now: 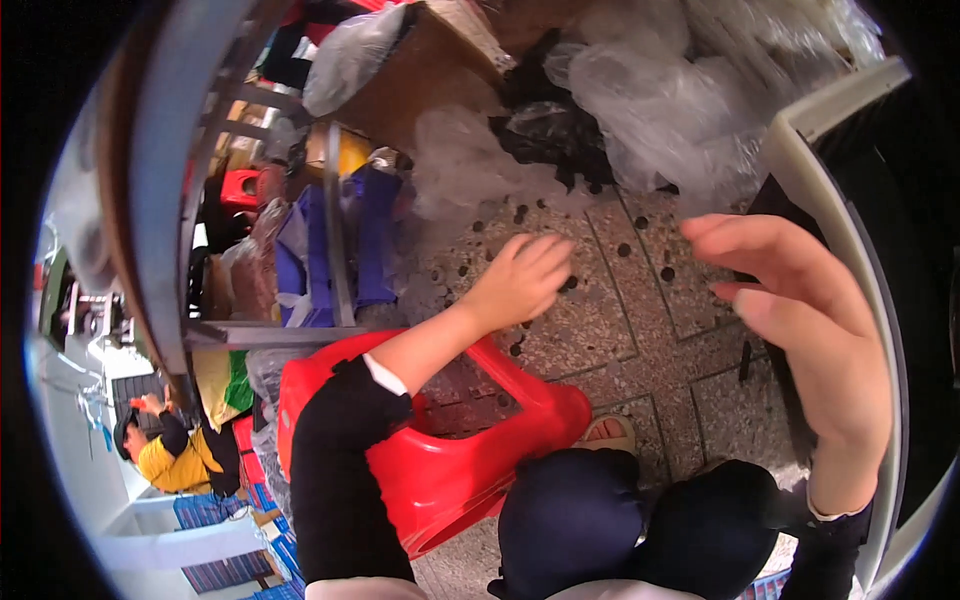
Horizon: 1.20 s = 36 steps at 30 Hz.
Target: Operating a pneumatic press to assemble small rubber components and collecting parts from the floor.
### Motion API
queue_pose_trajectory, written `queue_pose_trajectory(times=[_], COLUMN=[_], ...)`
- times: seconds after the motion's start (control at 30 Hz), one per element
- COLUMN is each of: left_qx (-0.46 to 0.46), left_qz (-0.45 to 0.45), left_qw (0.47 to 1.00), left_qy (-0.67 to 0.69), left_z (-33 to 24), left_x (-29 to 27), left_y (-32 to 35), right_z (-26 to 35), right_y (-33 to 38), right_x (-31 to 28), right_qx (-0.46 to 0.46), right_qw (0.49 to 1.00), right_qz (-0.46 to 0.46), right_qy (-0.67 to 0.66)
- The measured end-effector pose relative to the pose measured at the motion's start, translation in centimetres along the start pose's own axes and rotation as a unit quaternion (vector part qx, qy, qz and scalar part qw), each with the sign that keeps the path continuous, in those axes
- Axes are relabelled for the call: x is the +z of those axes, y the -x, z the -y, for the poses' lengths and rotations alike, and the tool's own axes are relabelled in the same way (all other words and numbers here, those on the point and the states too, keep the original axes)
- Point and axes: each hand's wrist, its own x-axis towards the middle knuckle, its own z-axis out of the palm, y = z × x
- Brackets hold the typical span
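Note:
My left hand point(524, 281) is low over the speckled floor point(590, 330), its fingers curled down and pressed together. The fingertips are partly hidden and slightly blurred, so I cannot make out what they hold, if anything. A small dark disc point(570, 284) lies right beside them, and several more such discs, like the dark disc point(640, 222), are scattered around. My right hand point(810, 320) hangs raised at the right, fingers bent and thumb apart, with nothing visible in it. Below my left forearm stands a red plastic stool point(440, 480), apparently tipped on its side.
Clear plastic bags point(660, 110) and a black plastic bag point(550, 135) heap at the far side. A pale-rimmed bin or box point(850, 190) borders the right. Blue bags point(330, 240) sit by a metal rack point(270, 335) at left. Beyond, a person in yellow point(180, 460) works.

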Motion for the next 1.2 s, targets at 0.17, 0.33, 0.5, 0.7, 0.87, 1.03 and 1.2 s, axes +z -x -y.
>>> queue_pose_trajectory(times=[0.17, 0.33, 0.5, 0.7, 0.87, 1.03, 1.2], left_qx=[-0.351, -0.656, -0.740, -0.720, -0.684, -0.643, -0.668], left_qz=[0.302, 0.153, 0.053, -0.036, 0.003, -0.224, -0.020], left_qw=[0.884, 0.707, 0.607, 0.689, 0.712, 0.724, 0.680], left_qy=[0.069, 0.215, 0.285, 0.073, 0.160, 0.112, 0.301], left_z=[3.7, 8.5, 9.2, 8.4, 7.8, 11.2, 17.0], left_x=[15.0, 23.3, 27.1, 30.1, 28.3, 30.4, 30.0], left_y=[4.2, 5.3, 5.1, 5.8, 4.2, 6.6, 7.0], right_z=[-0.2, -1.7, -4.6, -7.0, -8.0, -10.7, -11.6], right_y=[-1.5, -4.4, -7.3, -10.2, -11.1, -11.9, -12.0], right_x=[-2.1, -2.2, -3.0, -2.0, -2.0, -1.1, -1.6], right_qx=[0.012, 0.027, 0.098, 0.147, 0.162, 0.216, 0.224], right_qw=[0.997, 0.991, 0.980, 0.973, 0.971, 0.959, 0.955], right_qz=[-0.071, -0.130, -0.171, -0.179, -0.164, -0.176, -0.189], right_qy=[0.040, 0.020, 0.019, 0.016, 0.064, 0.055, 0.035])
